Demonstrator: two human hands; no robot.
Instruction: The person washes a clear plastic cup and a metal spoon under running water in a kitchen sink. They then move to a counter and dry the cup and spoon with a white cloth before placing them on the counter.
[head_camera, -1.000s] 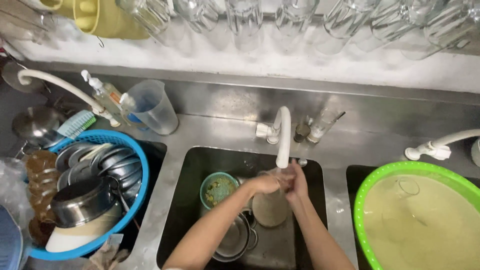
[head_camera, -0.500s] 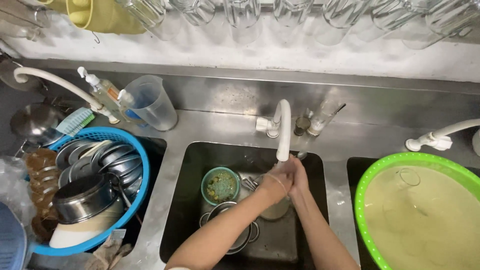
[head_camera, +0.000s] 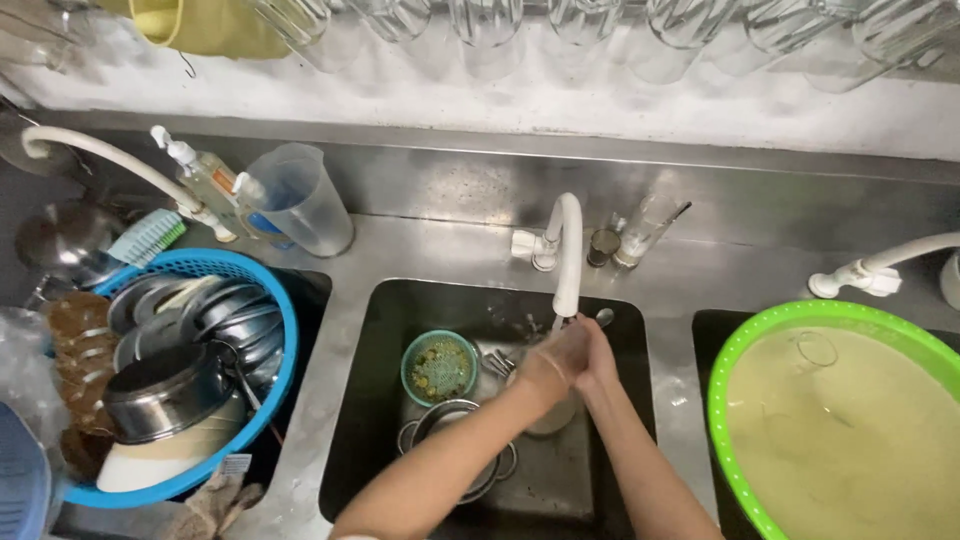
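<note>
Head view: left hand (head_camera: 548, 368) and right hand (head_camera: 592, 352) meet under the white curved faucet spout (head_camera: 567, 250), over the dark middle sink basin (head_camera: 385, 400). Their fingers wrap a pale round cup (head_camera: 553, 415), mostly hidden beneath them. A green strainer bowl (head_camera: 438, 366) sits just left; basin walls stand close.

Clear pump bottle (head_camera: 208, 185) w/ orange-blue label, back-left counter.
</note>
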